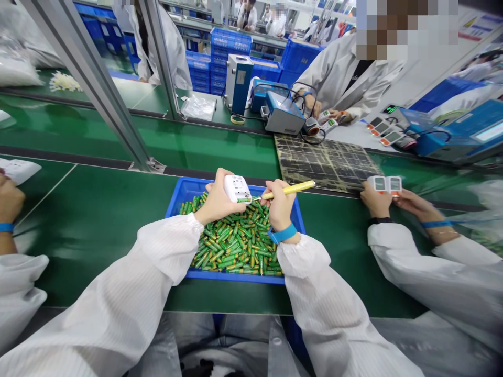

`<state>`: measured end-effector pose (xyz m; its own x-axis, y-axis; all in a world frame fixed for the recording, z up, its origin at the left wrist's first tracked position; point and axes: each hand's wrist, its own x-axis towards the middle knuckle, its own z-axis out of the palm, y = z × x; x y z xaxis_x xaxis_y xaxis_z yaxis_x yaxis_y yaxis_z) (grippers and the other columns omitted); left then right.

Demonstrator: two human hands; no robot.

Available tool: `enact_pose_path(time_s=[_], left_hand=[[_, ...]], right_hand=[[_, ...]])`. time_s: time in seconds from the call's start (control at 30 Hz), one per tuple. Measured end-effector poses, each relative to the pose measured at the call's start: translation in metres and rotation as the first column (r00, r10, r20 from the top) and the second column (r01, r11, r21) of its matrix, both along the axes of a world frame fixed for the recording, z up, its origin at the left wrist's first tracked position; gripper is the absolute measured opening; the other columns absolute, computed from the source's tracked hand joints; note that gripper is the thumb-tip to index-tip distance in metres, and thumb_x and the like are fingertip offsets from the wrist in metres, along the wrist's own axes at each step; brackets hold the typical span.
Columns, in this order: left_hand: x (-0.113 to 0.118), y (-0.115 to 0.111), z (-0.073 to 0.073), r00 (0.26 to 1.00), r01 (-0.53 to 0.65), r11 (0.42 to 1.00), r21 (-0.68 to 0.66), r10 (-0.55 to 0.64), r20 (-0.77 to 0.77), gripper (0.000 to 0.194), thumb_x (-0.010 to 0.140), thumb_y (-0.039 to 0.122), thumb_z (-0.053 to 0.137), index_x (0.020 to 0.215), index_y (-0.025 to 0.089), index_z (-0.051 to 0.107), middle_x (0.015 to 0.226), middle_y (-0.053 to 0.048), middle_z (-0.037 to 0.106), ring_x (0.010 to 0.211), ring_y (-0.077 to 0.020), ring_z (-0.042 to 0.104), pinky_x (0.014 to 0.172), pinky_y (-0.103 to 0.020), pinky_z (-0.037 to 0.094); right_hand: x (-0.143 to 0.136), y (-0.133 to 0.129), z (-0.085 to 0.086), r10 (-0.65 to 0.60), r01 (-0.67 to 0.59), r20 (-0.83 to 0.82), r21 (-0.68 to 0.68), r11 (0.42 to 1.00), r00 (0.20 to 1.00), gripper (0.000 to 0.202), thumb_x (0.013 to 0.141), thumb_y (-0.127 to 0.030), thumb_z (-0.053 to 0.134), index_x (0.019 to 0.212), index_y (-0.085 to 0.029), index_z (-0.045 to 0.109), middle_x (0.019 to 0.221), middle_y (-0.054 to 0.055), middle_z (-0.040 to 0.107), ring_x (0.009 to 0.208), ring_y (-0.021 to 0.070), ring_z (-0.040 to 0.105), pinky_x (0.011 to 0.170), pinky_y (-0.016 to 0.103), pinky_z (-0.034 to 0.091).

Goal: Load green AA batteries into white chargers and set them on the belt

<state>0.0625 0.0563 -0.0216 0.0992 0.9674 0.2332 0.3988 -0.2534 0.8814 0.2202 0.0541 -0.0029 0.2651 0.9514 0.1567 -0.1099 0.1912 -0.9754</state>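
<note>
My left hand point(220, 198) is wrapped round a white plastic device point(238, 187), held over the blue tray point(236, 276). A green battery point(244, 200) shows in the slot at the device's lower edge. Closed round a yellow-handled tool point(294, 189), my right hand point(280, 203) is just right of the device, and the tool's thin tip meets or nearly meets the battery end. Beneath both hands, many loose green and gold batteries point(236, 241) fill the tray. A blue band is on my right wrist.
At the right, a co-worker's hands point(377, 201) hold two white devices point(387, 184). Another person's hand point(10, 201) is at the left edge. A metal post point(106, 94) rises beyond the green table point(98, 209). A dark mat point(326, 162) and blue instruments point(281, 112) lie farther back.
</note>
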Motion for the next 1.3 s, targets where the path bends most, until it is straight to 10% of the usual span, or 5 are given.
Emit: enact_pose_path(time_s=[0.57,0.87,1.1,1.3], left_hand=[[0.001,-0.005,0.009,0.988,-0.069,0.997,-0.039,0.063,-0.142,0.075,0.048,0.019,0.081,0.111,0.022,0.04,0.107,-0.002,0.053,0.098,-0.0246,0.044,0.083,-0.034,0.034],[0.003,-0.007,0.003,0.982,-0.074,0.997,-0.008,0.071,-0.175,0.075,0.05,0.024,0.08,0.112,0.022,0.038,0.106,-0.003,0.054,0.098,-0.0239,0.047,0.082,-0.034,0.036],[0.007,-0.002,-0.008,0.83,0.17,0.949,0.265,0.008,-0.558,0.061,0.06,0.025,0.068,0.114,0.018,0.041,0.113,-0.01,0.057,0.105,-0.0288,0.054,0.091,-0.046,0.028],[-0.006,0.007,-0.003,0.772,0.08,0.918,0.39,0.19,-0.606,0.061,0.063,0.031,0.067,0.117,0.017,0.042,0.12,-0.012,0.058,0.112,-0.0312,0.053,0.092,-0.047,0.025]], right_hand=[[-0.002,-0.002,-0.002,0.021,-0.021,0.017,0.038,0.999,1.0,0.035,0.071,-0.029,0.063,0.047,-0.021,0.039,0.037,-0.007,0.045,0.033,0.0053,0.041,0.036,0.017,0.029],[0.0,0.015,-0.016,-0.013,-0.057,-0.277,-0.246,0.967,0.961,0.026,0.073,-0.021,0.057,0.049,-0.019,0.048,0.037,-0.005,0.047,0.03,0.0054,0.04,0.031,0.017,0.023],[-0.006,0.013,-0.006,0.111,-0.401,-0.583,-0.397,0.825,0.805,0.043,0.088,-0.016,0.045,0.045,-0.02,0.04,0.031,-0.006,0.038,0.029,0.004,0.028,0.044,0.016,0.044],[0.0,0.021,-0.007,0.105,-0.349,-0.56,-0.349,0.87,0.822,0.041,0.087,-0.017,0.047,0.047,-0.021,0.037,0.033,-0.006,0.039,0.03,0.005,0.028,0.043,0.017,0.041]])
